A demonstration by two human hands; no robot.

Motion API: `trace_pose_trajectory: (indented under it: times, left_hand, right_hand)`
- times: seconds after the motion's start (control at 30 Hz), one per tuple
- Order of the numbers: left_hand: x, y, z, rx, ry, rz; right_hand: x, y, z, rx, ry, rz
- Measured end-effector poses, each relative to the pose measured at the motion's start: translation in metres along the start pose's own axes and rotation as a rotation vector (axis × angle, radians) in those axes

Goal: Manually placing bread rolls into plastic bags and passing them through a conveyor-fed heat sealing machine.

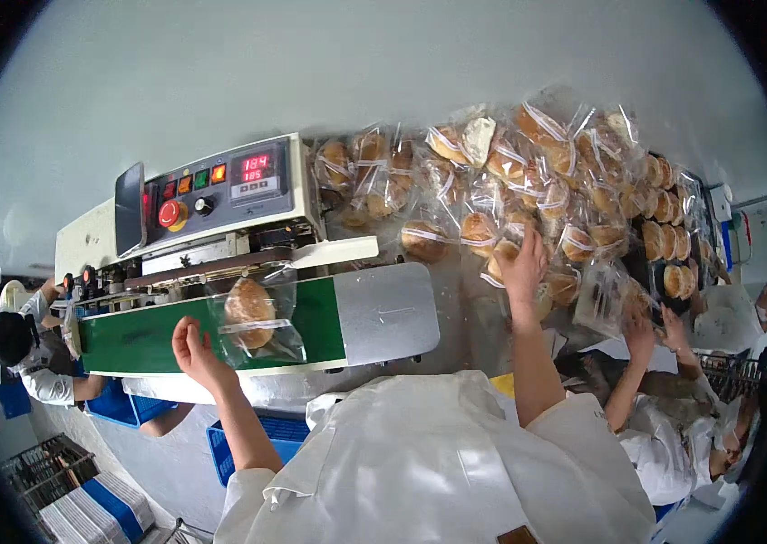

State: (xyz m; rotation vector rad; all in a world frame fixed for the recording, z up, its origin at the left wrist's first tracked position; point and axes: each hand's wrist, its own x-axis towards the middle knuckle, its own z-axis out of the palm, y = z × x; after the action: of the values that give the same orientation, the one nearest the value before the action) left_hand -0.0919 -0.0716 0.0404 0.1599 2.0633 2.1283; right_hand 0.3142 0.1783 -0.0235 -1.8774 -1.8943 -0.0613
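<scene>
On the green conveyor belt (152,340) of a continuous band sealer lies a bread roll in a clear plastic bag (251,316), with a white strip across it. Just left of this bag is my left hand (198,353), its fingers loosely curled and holding nothing. My right hand (526,268) reaches into a heap of bagged bread rolls (479,231) on the worktable. Its thumb and fingers are spread at a bagged roll (506,253); whether they grip it is hidden. The sealer's grey metal end plate (387,313) lies between my hands.
The sealer's control box (220,190) has lit switches and a red stop button. Right, a co-worker's hands (638,333) are at bags beside a dark tray of rolls (662,238). Another person (37,347) works left. Blue crates (258,435) stand below the conveyor.
</scene>
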Motion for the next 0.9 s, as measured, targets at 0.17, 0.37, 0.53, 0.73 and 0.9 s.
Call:
trace_pose_trajectory:
  times: [0.17,0.37,0.53,0.73,0.9]
  left_hand:
    - [-0.027,0.031,0.029,-0.144,-0.126,0.091]
    - [-0.099,0.044,0.075,0.022,-0.769,0.003]
    - [-0.153,0.031,0.1,0.032,-1.126,-0.023]
    - [-0.146,0.003,0.104,0.117,-1.009,-0.062]
    - [-0.125,-0.012,0.107,0.096,-0.858,-0.099]
  right_hand:
    - [0.0,0.054,0.014,0.197,-0.145,0.165]
    - [-0.026,-0.049,-0.1,0.794,-0.179,0.063]
    - [-0.054,-0.107,-0.124,1.236,-0.564,-0.228]
    - [-0.068,-0.118,-0.069,1.771,-0.753,0.387]
    - [-0.068,-0.122,-0.049,1.547,-0.821,0.286]
